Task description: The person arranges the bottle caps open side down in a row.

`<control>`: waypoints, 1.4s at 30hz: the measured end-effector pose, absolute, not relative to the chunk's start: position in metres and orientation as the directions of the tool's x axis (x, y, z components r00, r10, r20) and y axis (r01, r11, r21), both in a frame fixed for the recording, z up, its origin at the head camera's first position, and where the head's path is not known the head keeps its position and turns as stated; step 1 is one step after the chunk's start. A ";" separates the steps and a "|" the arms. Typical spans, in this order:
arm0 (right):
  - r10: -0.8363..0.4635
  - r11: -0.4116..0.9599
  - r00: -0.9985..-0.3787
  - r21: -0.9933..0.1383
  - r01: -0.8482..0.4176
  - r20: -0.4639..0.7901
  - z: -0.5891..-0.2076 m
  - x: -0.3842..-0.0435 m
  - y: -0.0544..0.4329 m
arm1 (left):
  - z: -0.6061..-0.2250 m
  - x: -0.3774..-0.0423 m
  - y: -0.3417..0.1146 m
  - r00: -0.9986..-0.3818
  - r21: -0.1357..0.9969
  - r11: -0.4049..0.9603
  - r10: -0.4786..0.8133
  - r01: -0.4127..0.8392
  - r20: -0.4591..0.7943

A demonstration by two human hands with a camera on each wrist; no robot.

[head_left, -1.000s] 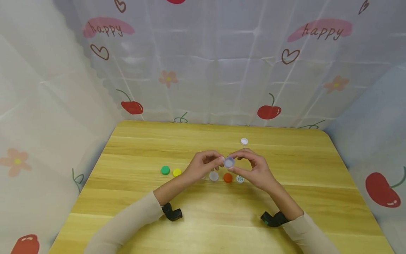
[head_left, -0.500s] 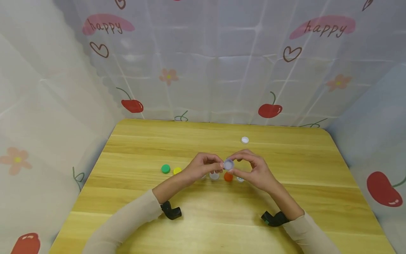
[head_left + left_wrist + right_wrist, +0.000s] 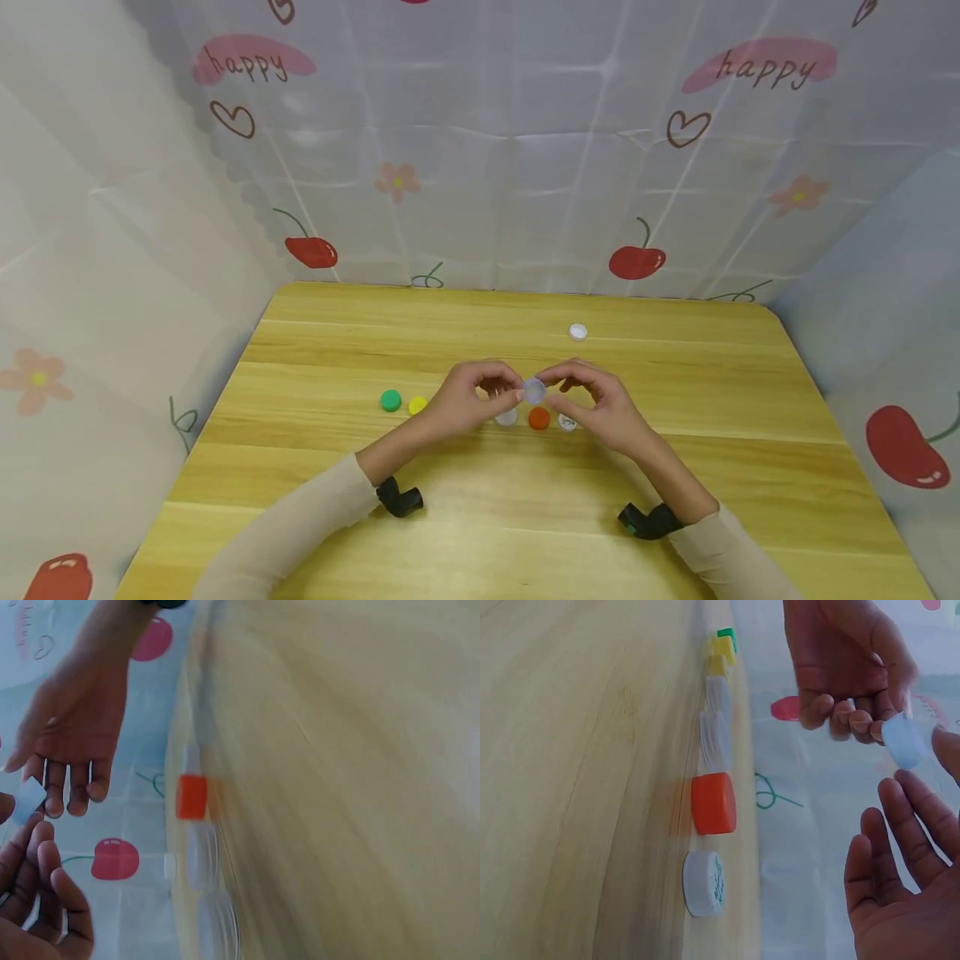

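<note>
Above the row of caps, my left hand (image 3: 468, 404) pinches a small pale-blue bottle cap (image 3: 534, 391) between thumb and forefinger. My right hand (image 3: 603, 406) is just to the right of this cap. In the right wrist view its thumb stands apart from the pale-blue cap (image 3: 904, 741), while its forefinger ends right below; whether that finger touches is unclear. Beneath the hands lie an orange cap (image 3: 538, 418), a clear whitish cap (image 3: 507, 417) and a white cap with green print (image 3: 567, 422). Another clear cap (image 3: 219, 926) is hidden by my left hand in the head view.
Left in the row are a green cap (image 3: 391, 400) and a yellow cap (image 3: 417, 406); the right wrist view shows a second yellow piece (image 3: 717, 665). A white cap (image 3: 577, 332) lies farther back on the wooden table (image 3: 525, 517). Printed curtains (image 3: 510, 192) surround it.
My right thumb has come away from the pale-blue cap, which both hands held earlier. The cap has shifted slightly left and now rests in my left hand's pinch.
</note>
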State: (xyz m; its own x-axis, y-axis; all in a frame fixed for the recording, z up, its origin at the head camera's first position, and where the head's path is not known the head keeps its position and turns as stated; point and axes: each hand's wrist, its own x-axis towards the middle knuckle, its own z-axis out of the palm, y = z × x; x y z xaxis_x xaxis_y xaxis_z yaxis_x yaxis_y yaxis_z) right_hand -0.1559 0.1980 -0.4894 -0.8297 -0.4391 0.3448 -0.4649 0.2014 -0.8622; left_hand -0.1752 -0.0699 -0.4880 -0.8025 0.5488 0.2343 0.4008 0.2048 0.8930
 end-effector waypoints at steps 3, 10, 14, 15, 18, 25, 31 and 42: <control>-0.470 0.193 -0.845 -0.904 -0.382 0.256 -0.489 -0.156 0.199 | -0.487 -0.175 -0.071 -0.724 0.769 0.232 0.570 0.595 0.389; -0.619 0.097 -0.782 -0.981 -0.171 0.075 -0.494 -0.159 0.203 | -0.482 -0.176 -0.069 -0.437 0.337 0.280 0.647 0.899 0.625; -0.673 -0.007 -0.737 -0.996 -0.090 0.071 -0.500 -0.159 0.201 | -0.480 -0.174 -0.069 -0.339 0.201 0.276 0.670 0.940 0.660; -0.680 -0.025 -0.729 -0.996 -0.084 0.078 -0.500 -0.159 0.201 | -0.480 -0.174 -0.069 -0.327 0.187 0.274 0.674 0.943 0.663; -0.687 -0.045 -0.723 -0.997 -0.065 0.078 -0.500 -0.158 0.199 | -0.481 -0.174 -0.069 -0.316 0.178 0.267 0.678 0.947 0.664; -0.670 -0.034 -0.738 -0.996 -0.077 0.080 -0.502 -0.156 0.199 | -0.483 -0.173 -0.068 -0.324 0.188 0.270 0.664 0.944 0.673; -0.532 -0.002 -0.827 -0.978 -0.210 0.179 -0.501 -0.152 0.195 | -0.485 -0.169 -0.065 -0.502 0.421 0.285 0.609 0.861 0.614; -0.388 0.164 -0.825 -0.850 -0.501 0.411 -0.497 -0.146 0.191 | -0.485 -0.168 -0.065 -0.663 0.635 0.281 0.552 0.719 0.506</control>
